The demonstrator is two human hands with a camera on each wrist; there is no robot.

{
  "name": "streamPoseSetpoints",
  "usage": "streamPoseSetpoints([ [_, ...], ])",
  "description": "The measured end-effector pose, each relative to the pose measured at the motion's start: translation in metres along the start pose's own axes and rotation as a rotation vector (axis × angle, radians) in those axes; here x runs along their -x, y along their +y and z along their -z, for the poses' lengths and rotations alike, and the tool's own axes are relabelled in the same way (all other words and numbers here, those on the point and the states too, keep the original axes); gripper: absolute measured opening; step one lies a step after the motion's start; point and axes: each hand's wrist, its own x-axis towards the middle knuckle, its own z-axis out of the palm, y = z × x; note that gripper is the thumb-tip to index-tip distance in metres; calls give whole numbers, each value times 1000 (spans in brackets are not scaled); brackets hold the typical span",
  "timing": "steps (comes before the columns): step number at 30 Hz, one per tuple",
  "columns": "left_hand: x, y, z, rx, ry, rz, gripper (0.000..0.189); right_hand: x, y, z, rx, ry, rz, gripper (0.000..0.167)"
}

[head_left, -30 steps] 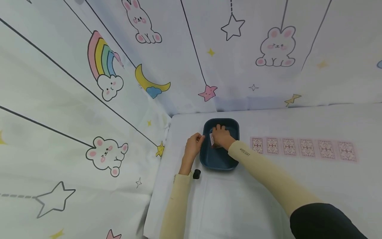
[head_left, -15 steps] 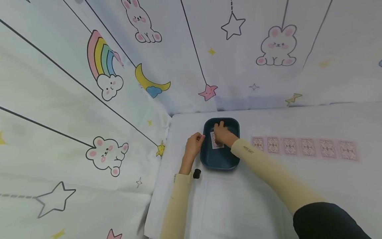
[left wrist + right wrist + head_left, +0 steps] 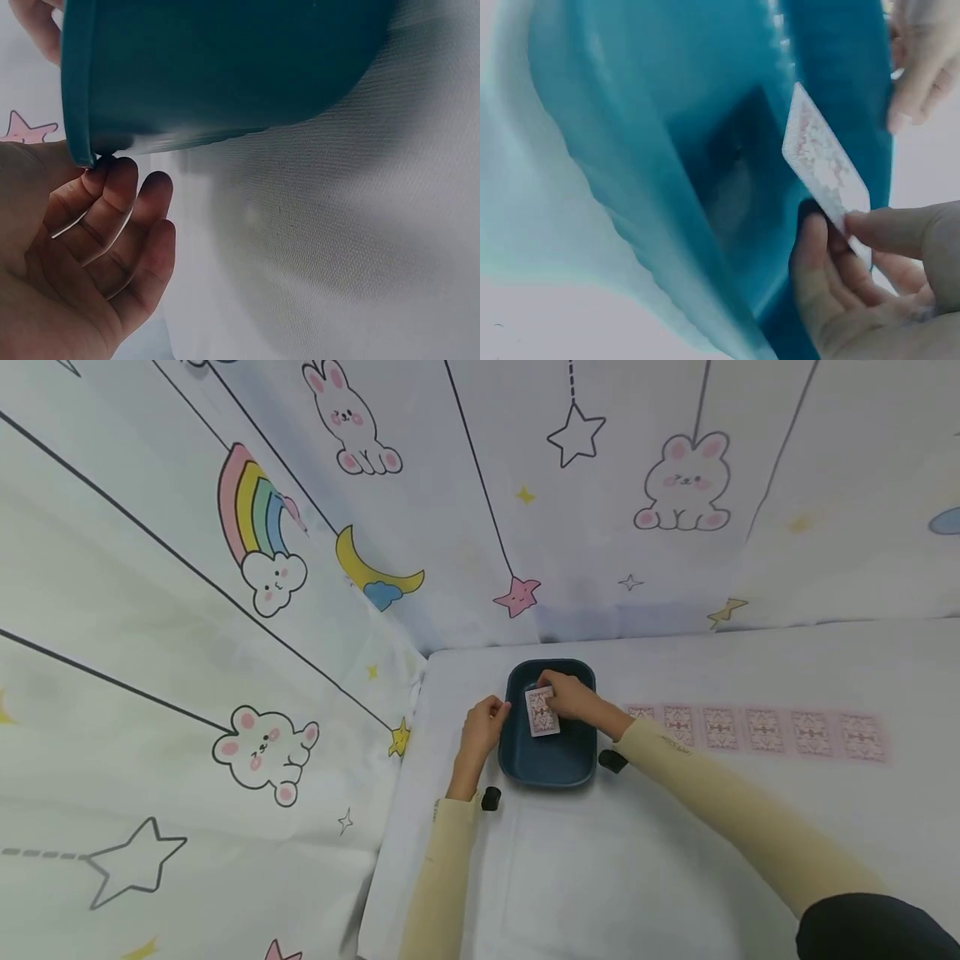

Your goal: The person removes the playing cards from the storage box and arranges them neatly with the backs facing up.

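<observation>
A deep teal-blue plastic tub [image 3: 547,764] stands near the back left of the white table. My left hand [image 3: 483,727] pinches its left rim; in the left wrist view the thumb goes over the rim [image 3: 77,90] and the curled fingers lie beneath. My right hand [image 3: 573,697] reaches into the tub from the right. Between thumb and fingers it pinches a playing card [image 3: 542,710], its red-and-white patterned back facing up. The right wrist view shows the card [image 3: 825,161] tilted and raised over the tub's floor, with its shadow below.
A row of several face-down playing cards [image 3: 763,730] runs rightward from the tub, on a pinkish strip. The right forearm overlaps the nearest one. Cartoon-printed white cloth [image 3: 600,552] hangs behind and to the left of the table.
My right hand has drawn back to the right and turned, now pinching the card that lay mostly under it in the tub. The left hand keeps its place on the rim.
</observation>
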Motion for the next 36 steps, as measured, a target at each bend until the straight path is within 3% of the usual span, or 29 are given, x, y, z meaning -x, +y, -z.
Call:
streamPoseSetpoints([
  [4,-1,-2,-2,-11,0,4,28,13,4,7,-92,22,66,32],
  [8,-1,-2,-2,-8,1,7,29,26,7,15,-116,49,119,33],
  [16,0,-2,-2,-10,0,0,28,53,17,41,-201,64,161,37],
  [22,1,-2,-1,-7,1,-13,28,68,41,60,-237,78,120,38],
  [36,2,0,-2,9,16,-21,27,104,97,86,-161,129,6,39],
])
